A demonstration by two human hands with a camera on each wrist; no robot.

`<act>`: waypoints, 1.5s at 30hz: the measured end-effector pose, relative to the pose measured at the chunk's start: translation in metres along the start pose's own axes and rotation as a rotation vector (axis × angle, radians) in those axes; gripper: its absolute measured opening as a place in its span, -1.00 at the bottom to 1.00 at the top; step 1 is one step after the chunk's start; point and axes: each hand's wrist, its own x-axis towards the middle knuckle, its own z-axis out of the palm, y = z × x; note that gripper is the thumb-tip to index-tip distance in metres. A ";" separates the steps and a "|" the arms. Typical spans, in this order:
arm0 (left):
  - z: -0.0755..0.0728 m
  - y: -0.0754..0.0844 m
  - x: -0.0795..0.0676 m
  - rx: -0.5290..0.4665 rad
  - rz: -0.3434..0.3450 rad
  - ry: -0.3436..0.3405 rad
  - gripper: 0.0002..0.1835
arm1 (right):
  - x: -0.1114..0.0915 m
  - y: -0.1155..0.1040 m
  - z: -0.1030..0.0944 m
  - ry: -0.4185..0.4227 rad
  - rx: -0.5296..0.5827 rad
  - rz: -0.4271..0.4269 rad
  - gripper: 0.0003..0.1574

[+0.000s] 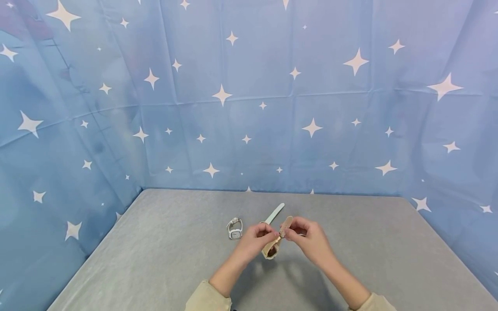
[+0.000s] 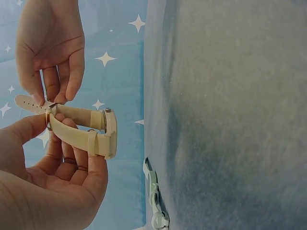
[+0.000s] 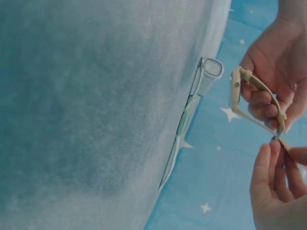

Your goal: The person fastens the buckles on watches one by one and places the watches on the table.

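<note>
A beige wristwatch (image 1: 270,250) is held up between both hands over the table, its strap joined into a loop. My left hand (image 1: 250,242) pinches the strap by the buckle; in the left wrist view the thumb presses there, with the other fingers curled beneath the strap (image 2: 72,136). Opposite it, my right hand (image 1: 314,242) pinches the strap's free end, which has holes and passes through the buckle. The watch case (image 3: 235,91) hangs at the loop's far end, seen edge-on in the wrist views, so its dial is hidden.
A white watch with a squarish face (image 1: 235,233) lies on the grey table (image 1: 175,250) left of the hands. Just behind the hands lies a watch with a pale green strap (image 1: 275,213), partly hidden. Blue star-patterned cloth (image 1: 264,142) stands behind the table and along its sides.
</note>
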 end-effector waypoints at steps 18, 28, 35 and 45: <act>0.000 0.002 -0.002 0.083 0.032 0.010 -0.77 | 0.000 -0.002 -0.002 -0.011 -0.016 0.021 -0.92; 0.000 0.002 -0.002 0.108 0.042 0.015 -0.78 | 0.000 -0.003 -0.002 -0.014 -0.030 0.025 -0.93; 0.000 0.004 -0.003 0.095 0.039 0.023 -0.77 | 0.000 -0.003 -0.001 -0.008 -0.035 0.041 -0.93; 0.000 0.003 -0.001 0.101 0.028 0.031 -0.78 | -0.001 -0.002 -0.002 -0.016 -0.014 0.006 -0.91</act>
